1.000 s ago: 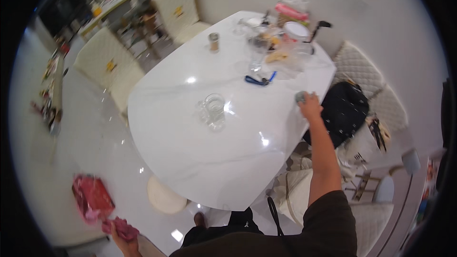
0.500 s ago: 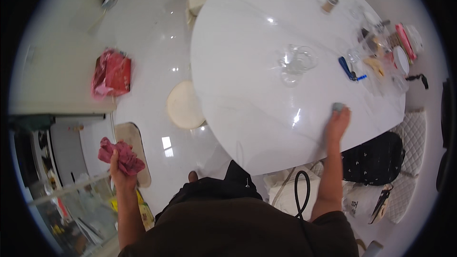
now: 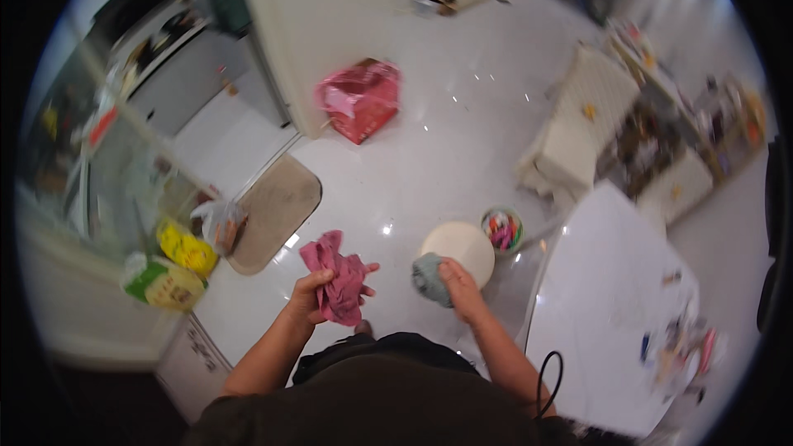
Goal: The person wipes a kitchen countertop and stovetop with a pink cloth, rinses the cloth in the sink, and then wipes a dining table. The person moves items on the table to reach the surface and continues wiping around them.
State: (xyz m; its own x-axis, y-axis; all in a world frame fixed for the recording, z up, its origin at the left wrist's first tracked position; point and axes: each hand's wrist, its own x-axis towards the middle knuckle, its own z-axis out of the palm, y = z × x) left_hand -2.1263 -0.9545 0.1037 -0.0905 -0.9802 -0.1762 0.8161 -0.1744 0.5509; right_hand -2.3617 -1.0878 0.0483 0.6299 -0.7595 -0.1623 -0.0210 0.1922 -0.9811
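A crumpled pink cloth (image 3: 337,277) is in my left hand (image 3: 310,296), pressed under the thumb while some fingers stick out past its right side. My right hand (image 3: 464,287) grips a bunched grey-green cloth (image 3: 431,279) by its right side. Both hands are in the air in front of my body, a short gap apart. Behind the grey-green cloth shows a round cream stool (image 3: 465,249). The white table (image 3: 595,281) stands to my right, away from both hands.
A red bag (image 3: 361,103) stands on the glossy floor ahead. To the left lies a beige mat (image 3: 277,211) by a doorway, near yellow packages (image 3: 186,248). A tub of colourful items (image 3: 501,230) sits beside the stool. Cream padded seats (image 3: 586,116) stand beyond the table.
My view has turned left, away from the table. My right hand has left the tabletop with the grey-green cloth and come close to my left hand, which still holds the pink cloth.
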